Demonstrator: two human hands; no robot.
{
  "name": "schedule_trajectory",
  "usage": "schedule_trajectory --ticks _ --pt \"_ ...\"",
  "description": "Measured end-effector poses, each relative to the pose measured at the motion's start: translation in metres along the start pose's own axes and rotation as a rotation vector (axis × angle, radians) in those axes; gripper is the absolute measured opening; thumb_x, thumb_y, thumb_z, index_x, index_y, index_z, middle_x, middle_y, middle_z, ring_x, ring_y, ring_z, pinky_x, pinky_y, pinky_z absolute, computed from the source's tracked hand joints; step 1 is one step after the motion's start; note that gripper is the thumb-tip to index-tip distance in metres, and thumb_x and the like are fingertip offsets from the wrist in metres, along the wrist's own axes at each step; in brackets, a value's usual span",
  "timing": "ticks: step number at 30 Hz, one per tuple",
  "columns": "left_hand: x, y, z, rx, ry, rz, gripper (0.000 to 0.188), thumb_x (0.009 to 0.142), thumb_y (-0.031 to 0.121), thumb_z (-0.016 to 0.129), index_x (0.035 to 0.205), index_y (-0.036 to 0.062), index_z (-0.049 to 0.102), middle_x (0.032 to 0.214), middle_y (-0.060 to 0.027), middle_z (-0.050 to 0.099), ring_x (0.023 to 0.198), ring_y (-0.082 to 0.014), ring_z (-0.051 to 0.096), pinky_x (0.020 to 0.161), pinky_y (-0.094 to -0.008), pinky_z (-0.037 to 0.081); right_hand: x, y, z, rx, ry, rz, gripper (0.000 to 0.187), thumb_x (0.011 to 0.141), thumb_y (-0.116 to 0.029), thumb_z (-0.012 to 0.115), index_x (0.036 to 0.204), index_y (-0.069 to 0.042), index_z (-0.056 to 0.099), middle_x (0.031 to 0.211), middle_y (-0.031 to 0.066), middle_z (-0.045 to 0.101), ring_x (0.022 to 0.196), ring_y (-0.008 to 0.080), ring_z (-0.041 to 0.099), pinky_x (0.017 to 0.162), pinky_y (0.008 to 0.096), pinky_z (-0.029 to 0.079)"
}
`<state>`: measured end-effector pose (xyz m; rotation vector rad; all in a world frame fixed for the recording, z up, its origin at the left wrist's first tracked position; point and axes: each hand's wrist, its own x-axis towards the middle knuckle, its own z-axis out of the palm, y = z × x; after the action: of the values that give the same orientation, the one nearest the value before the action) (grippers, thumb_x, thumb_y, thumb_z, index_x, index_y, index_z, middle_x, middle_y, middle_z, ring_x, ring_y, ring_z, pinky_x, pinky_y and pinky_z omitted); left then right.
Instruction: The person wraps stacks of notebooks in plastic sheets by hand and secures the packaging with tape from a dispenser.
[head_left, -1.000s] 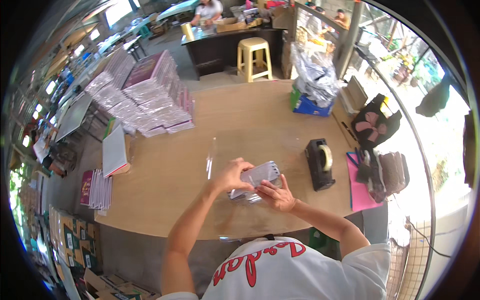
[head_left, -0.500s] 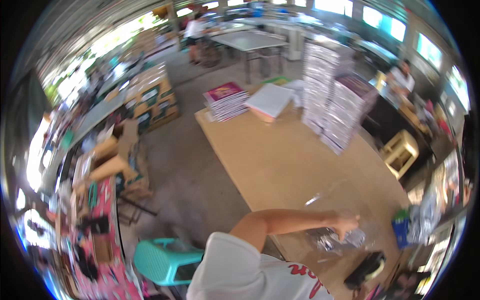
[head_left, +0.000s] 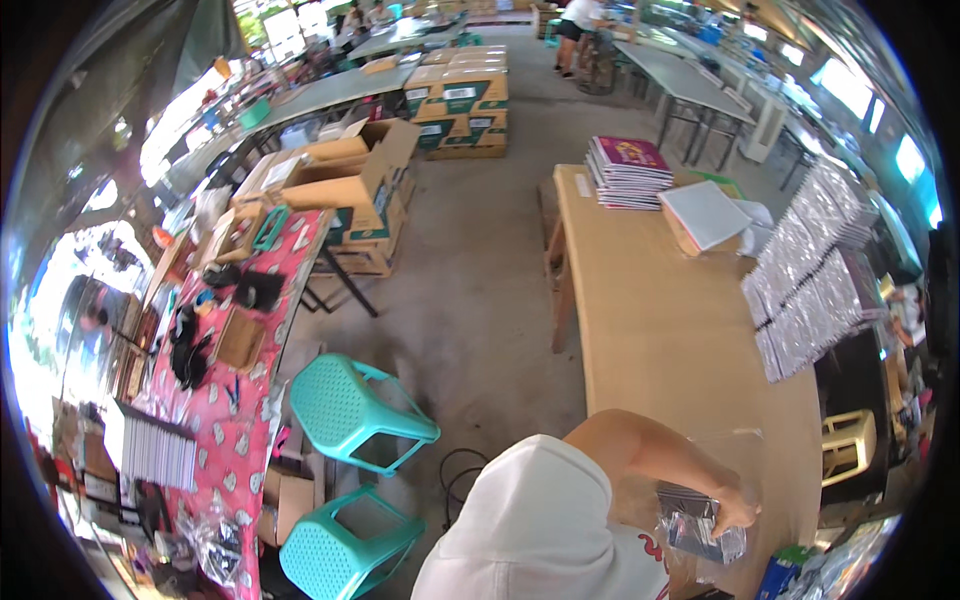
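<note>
My left arm in a white sleeve reaches to the right across the tan table [head_left: 680, 340]. My left hand [head_left: 738, 506] is closed, its fingers bent down on a crinkled clear plastic bag [head_left: 690, 515]. Something dark and flat shows through the shiny plastic; what it is, I cannot make out. Loose clear film also lies around the bag. My right hand is out of view.
At the table's far end are a stack of purple-covered books [head_left: 630, 175], a white-topped stack [head_left: 705, 215] and tall plastic-wrapped stacks [head_left: 815, 270]. Two teal stools [head_left: 340, 405] stand left, beside a pink-covered table [head_left: 235, 430]. Cardboard boxes [head_left: 350, 180] stand beyond.
The view has swung to the left, bringing the pink-covered table and a second teal stool into sight. My left hand remains at the clear plastic.
</note>
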<state>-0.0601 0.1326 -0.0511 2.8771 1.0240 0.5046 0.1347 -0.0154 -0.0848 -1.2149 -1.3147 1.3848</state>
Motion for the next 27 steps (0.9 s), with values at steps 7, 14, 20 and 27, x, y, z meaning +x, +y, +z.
schedule_trajectory --ticks 7,14,20,27 --pt "-0.015 -0.025 0.059 -0.275 0.111 0.074 0.065 0.056 0.045 0.081 0.1 0.0014 0.063 0.108 -0.0223 0.058 0.111 -0.0404 0.051 0.095 -0.0491 0.041 -0.02 0.001 -0.024 0.148 0.032 -0.076 0.014 0.094 -0.021 0.063 0.094 -0.007 0.06 0.092 0.0016 0.063 0.077 0.0126 0.057 0.064 0.0282 0.046" --pt "-0.044 0.028 -0.094 -0.235 -0.131 -0.193 0.075 0.067 0.027 0.076 0.132 -0.0003 0.053 0.121 -0.019 0.055 0.102 -0.0339 0.063 0.088 -0.0421 0.054 0.006 -0.02 0.016 0.316 0.234 -0.186 0.024 0.093 -0.018 0.068 0.074 -0.004 0.062 0.07 0.0025 0.061 0.062 0.0106 0.056 0.056 0.0262 0.046" --pt "-0.038 0.033 -0.097 -0.218 -0.14 -0.164 0.071 0.068 0.025 0.077 0.131 0.0001 0.054 0.11 -0.0148 0.056 0.095 -0.0303 0.064 0.08 -0.0417 0.055 0.016 -0.017 0.052 0.429 0.219 -0.208 0.024 0.093 -0.01 0.066 0.071 -0.002 0.063 0.063 0.0035 0.061 0.054 0.0086 0.053 0.05 0.0234 0.042" --pt "-0.021 0.024 -0.1 -0.335 -0.237 -0.308 0.072 0.068 0.041 0.081 0.124 0.0032 0.057 0.112 -0.0152 0.058 0.096 -0.0329 0.064 0.082 -0.0439 0.054 0.037 0.026 0.056 -0.124 0.479 0.048 0.038 0.087 -0.028 0.076 0.063 -0.002 0.061 0.056 0.0001 0.058 0.05 0.0058 0.049 0.045 0.0242 0.036"
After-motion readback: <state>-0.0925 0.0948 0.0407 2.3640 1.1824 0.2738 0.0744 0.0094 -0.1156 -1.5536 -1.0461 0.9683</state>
